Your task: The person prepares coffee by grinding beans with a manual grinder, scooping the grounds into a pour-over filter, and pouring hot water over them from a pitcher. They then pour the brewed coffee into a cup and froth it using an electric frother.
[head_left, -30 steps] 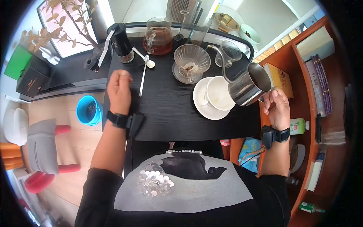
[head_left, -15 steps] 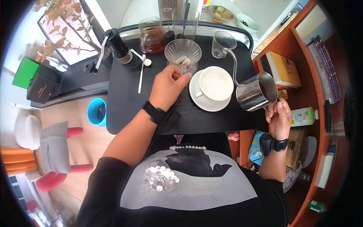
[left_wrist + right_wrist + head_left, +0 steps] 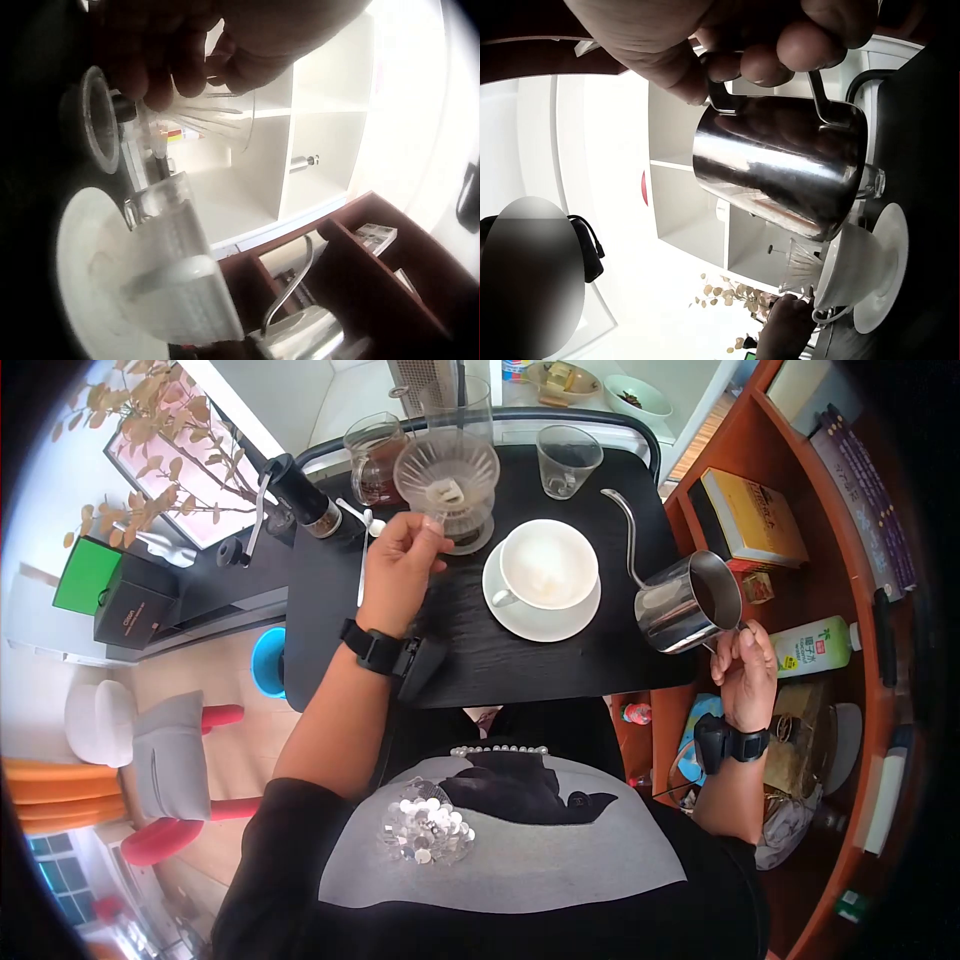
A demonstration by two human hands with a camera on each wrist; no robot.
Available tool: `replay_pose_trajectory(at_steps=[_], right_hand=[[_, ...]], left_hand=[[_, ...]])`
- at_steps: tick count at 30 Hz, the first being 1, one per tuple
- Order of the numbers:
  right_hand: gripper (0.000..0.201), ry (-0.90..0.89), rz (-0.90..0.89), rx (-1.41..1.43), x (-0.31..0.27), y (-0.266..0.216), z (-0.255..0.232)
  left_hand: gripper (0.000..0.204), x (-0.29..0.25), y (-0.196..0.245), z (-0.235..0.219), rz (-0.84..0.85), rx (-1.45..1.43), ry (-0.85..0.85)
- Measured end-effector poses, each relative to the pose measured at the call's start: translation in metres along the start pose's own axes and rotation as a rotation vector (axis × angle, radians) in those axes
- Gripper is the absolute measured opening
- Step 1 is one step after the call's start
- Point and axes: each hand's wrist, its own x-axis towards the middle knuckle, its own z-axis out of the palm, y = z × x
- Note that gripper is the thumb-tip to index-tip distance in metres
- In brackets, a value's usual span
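In the head view the left hand (image 3: 400, 565) pinches the handle of a ribbed clear dripper (image 3: 452, 465), which holds a paper filter with dark contents. A white cup (image 3: 548, 563) on its saucer (image 3: 545, 622) is to the right of it. The right hand (image 3: 748, 670) grips the handle of a steel gooseneck kettle (image 3: 675, 605), held at the table's right side with its spout toward the cup. The right wrist view shows fingers curled through the handle of the kettle (image 3: 780, 157). In the left wrist view the fingers hold the dripper (image 3: 217, 120) above the cup (image 3: 180, 277).
A glass server (image 3: 375, 470) with brown liquid, a grinder (image 3: 300, 495), a white spoon (image 3: 375, 528) and an empty glass (image 3: 568, 458) stand around the back of the black table (image 3: 480, 670). A bookshelf (image 3: 835, 510) is at the right.
The left hand moved from the table's left side to the dripper, which now appears raised and farther left. The kettle moved rightward from the cup; the view shifted too.
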Motion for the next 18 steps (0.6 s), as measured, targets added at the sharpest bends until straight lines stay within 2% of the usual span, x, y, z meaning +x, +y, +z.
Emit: replay_pose_trajectory(at_steps=[2,8,12,18], right_hand=[[0.029,0.005,0.004,-0.014,0.0,0.0,-0.003],[0.029,0.043,-0.009,-0.005,-0.001,-0.002,-0.01],[0.028,0.069,-0.016,-0.041,-0.003,-0.005,-0.017],[0.026,0.105,-0.018,-0.04,-0.007,-0.004,-0.03]], left_hand=[[0.018,0.004,0.014,0.001,-0.012,-0.003,-0.013],[0.02,0.036,0.064,0.025,-0.025,0.073,-0.202],[0.018,0.068,0.064,0.049,-0.024,0.093,-0.305],[0.016,0.099,0.038,0.08,-0.034,-0.016,-0.339]])
